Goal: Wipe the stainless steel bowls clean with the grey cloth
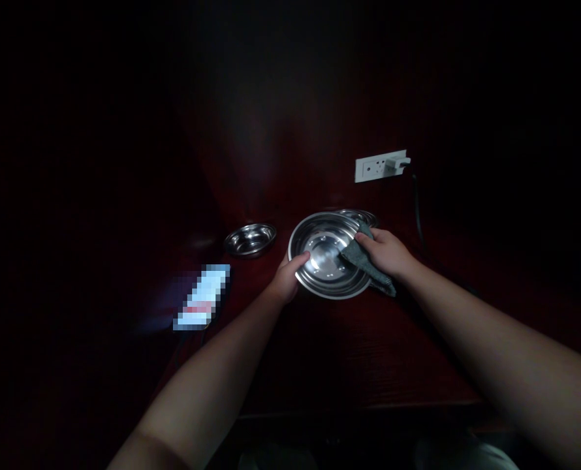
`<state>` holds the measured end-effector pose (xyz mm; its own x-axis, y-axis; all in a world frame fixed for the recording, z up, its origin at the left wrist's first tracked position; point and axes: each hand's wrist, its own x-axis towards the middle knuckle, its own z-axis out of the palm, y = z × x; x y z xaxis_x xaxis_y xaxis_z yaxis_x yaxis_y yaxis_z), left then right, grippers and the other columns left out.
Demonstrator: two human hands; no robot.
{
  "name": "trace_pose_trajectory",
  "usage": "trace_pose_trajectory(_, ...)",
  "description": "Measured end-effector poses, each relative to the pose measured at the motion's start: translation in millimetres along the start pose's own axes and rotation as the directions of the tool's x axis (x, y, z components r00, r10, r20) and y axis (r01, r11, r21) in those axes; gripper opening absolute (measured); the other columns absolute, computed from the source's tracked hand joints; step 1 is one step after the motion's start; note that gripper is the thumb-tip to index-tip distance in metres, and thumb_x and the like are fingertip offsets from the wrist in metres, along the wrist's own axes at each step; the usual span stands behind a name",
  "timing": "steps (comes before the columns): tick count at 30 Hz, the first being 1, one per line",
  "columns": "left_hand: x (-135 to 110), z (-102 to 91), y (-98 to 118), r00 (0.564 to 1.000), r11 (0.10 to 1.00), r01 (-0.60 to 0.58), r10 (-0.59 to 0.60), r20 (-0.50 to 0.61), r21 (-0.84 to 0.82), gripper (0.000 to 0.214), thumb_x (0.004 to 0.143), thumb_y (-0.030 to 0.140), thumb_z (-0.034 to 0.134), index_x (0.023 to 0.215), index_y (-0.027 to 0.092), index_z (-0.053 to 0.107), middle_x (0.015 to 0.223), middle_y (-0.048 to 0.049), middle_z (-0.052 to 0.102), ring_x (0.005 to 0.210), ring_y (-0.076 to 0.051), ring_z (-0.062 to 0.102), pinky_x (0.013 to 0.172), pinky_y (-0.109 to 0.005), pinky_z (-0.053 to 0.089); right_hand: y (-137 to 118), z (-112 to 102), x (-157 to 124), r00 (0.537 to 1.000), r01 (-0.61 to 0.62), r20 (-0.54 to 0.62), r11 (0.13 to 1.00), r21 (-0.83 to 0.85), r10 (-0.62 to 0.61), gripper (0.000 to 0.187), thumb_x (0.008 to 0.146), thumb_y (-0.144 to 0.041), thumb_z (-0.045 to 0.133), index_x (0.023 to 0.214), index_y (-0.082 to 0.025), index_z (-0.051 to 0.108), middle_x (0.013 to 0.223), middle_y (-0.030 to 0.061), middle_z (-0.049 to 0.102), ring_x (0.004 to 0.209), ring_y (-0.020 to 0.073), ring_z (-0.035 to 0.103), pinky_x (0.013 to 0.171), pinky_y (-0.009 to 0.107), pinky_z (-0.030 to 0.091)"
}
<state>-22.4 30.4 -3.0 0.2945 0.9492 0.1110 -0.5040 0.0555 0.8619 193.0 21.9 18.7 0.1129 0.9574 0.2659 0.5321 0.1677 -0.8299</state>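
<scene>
A shiny steel bowl (322, 251) is held tilted toward me above the dark red table. My left hand (289, 275) grips its left rim, thumb inside and fingers hidden beneath. At the right rim, my right hand (383, 251) is closed on a grey-green cloth (369, 266), which lies over the bowl's edge and hangs down below it. Behind the held bowl, a second steel dish (363, 217) shows only in part. Another steel bowl (250, 240) sits upright on the table to the left, apart from both hands.
A lit, blurred-out screen (202, 297) lies left of my left forearm. On the back wall is a white socket plate (373, 168) with a plug (397, 162) in it, and a dark cable (418, 212) hangs down. The table's front edge (359, 410) runs below my hands. The surroundings are very dark.
</scene>
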Motion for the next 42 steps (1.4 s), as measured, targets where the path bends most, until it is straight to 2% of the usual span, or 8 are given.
trace_pose_trajectory(11, 3.6, -5.3, 1.3, 0.999, 0.999, 0.036, -0.035, 0.028, -0.027, 0.047, 0.067, 0.03, 0.07, 0.109, 0.012, 0.062, 0.102, -0.0099, 0.071, 0.106, -0.028, 0.062, 0.1, -0.041, 0.041, -2.5, -2.9, -1.0, 0.998, -0.017, 0.055, 0.995, 0.1, 0.012, 0.028, 0.083, -0.042, 0.048, 0.077, -0.017, 0.06, 0.068, 0.0036, 0.065, 0.059, 0.0167, 0.058, 0.057, 0.028, 0.043)
trace_pose_trajectory(24, -1.1, -6.6, 5.6, 0.973, 0.982, 0.191, -0.19, 0.13, 0.005, 0.035, 0.074, 0.032, 0.064, 0.1, 0.009, 0.067, 0.098, -0.0123, 0.072, 0.107, -0.029, 0.061, 0.102, -0.043, 0.039, 6.7, -4.7, 3.7, 0.994, 0.01, 0.112, 1.0, -0.015, -0.008, 0.031, 0.082, -0.044, 0.048, 0.079, -0.017, 0.063, 0.071, 0.0039, 0.066, 0.061, 0.0168, 0.059, 0.059, 0.028, 0.044)
trace_pose_trajectory(30, -0.4, -10.6, 5.4, 0.95, 0.967, 0.25, -0.255, 0.179, 0.051, 0.036, 0.076, 0.037, 0.062, 0.099, 0.009, 0.068, 0.095, -0.0129, 0.072, 0.105, -0.03, 0.062, 0.101, -0.043, 0.039, 6.1, -5.9, 2.5, 0.978, 0.042, 0.205, 0.999, 0.027, -0.047, 0.028, 0.083, -0.042, 0.049, 0.079, -0.018, 0.063, 0.071, 0.0037, 0.067, 0.06, 0.0169, 0.06, 0.06, 0.029, 0.046)
trace_pose_trajectory(36, 0.4, -12.8, 3.6, 0.93, 0.959, 0.266, -0.282, 0.234, 0.099, 0.039, 0.077, 0.038, 0.061, 0.103, 0.009, 0.067, 0.093, -0.0129, 0.073, 0.1, -0.029, 0.064, 0.1, -0.042, 0.039, 7.0, -5.1, 2.0, 0.958, 0.104, 0.269, 0.995, 0.006, -0.102, 0.03, 0.084, -0.043, 0.047, 0.081, -0.018, 0.063, 0.073, 0.0035, 0.068, 0.064, 0.0174, 0.061, 0.064, 0.03, 0.048)
trace_pose_trajectory(42, -0.6, -11.5, 3.2, 0.918, 0.957, 0.273, -0.29, 0.271, 0.101, 0.042, 0.078, 0.039, 0.061, 0.107, 0.01, 0.065, 0.095, -0.0131, 0.072, 0.101, -0.028, 0.064, 0.1, -0.042, 0.038, 3.5, -5.7, 0.4, 0.958, 0.101, 0.278, 0.992, -0.08, -0.075, 0.03, 0.084, -0.043, 0.047, 0.083, -0.018, 0.064, 0.079, 0.0042, 0.069, 0.069, 0.0186, 0.062, 0.065, 0.03, 0.047)
